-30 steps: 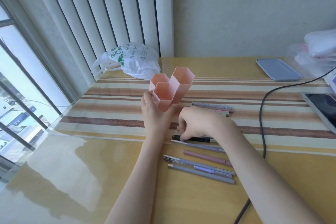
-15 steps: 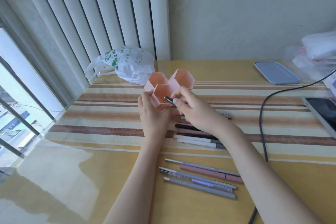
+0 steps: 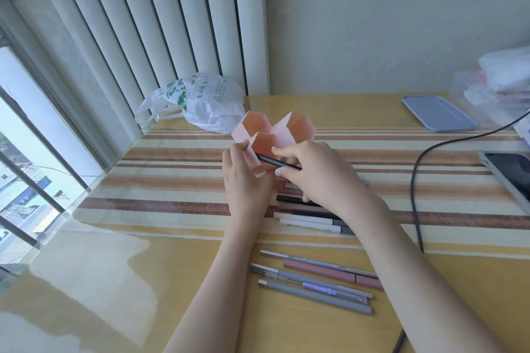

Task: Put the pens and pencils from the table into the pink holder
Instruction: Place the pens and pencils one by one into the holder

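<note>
Head view: plastic bag behind pink holder.

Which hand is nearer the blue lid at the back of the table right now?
Right. The right hand pinches a black pen at the pink holder, on the side toward the blue lid. The left hand grips the holder's far side, farther from the lid.
</note>
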Action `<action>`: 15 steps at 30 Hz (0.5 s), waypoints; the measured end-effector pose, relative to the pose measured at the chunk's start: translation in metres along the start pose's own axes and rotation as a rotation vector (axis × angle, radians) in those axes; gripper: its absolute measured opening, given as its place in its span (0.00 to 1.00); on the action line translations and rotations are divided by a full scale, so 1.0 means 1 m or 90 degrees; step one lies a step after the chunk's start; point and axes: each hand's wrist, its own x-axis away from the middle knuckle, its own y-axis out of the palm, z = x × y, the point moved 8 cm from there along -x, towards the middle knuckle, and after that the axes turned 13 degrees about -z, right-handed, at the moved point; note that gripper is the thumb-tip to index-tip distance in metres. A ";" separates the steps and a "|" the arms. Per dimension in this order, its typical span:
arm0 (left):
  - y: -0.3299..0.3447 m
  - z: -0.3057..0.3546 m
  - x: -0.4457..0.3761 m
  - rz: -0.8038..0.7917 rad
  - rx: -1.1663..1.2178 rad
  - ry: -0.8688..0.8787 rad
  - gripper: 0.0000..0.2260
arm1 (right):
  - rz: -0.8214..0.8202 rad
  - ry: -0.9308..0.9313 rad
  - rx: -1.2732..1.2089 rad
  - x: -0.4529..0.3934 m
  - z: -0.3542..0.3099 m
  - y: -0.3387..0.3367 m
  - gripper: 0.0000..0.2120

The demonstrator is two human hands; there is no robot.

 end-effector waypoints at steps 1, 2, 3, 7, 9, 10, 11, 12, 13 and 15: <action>0.000 0.000 0.000 -0.002 -0.003 0.001 0.26 | 0.018 0.003 -0.007 0.000 0.001 -0.003 0.21; 0.001 0.000 -0.001 -0.002 -0.005 0.003 0.27 | 0.028 -0.001 -0.030 0.000 0.002 -0.004 0.21; 0.001 0.000 -0.001 -0.001 -0.008 0.004 0.27 | 0.035 -0.011 -0.054 -0.002 0.003 -0.004 0.21; 0.001 -0.001 -0.001 0.010 -0.012 -0.001 0.25 | 0.081 -0.057 -0.211 -0.003 0.003 -0.012 0.18; 0.000 0.000 -0.001 0.011 -0.011 0.000 0.24 | 0.125 -0.061 -0.281 -0.002 0.006 -0.019 0.14; 0.000 0.000 0.000 0.012 -0.013 0.003 0.24 | 0.148 -0.061 -0.302 -0.002 0.008 -0.022 0.11; 0.000 0.000 -0.001 0.013 -0.015 0.006 0.24 | 0.169 -0.064 -0.315 -0.001 0.009 -0.024 0.09; 0.000 0.000 -0.001 0.012 -0.017 0.007 0.24 | 0.187 -0.067 -0.324 0.000 0.011 -0.026 0.08; 0.000 0.000 -0.001 0.011 -0.017 0.007 0.24 | 0.199 -0.068 -0.325 0.000 0.012 -0.027 0.07; 0.001 -0.001 -0.001 0.009 -0.017 0.003 0.24 | 0.195 -0.065 -0.302 0.000 0.012 -0.026 0.06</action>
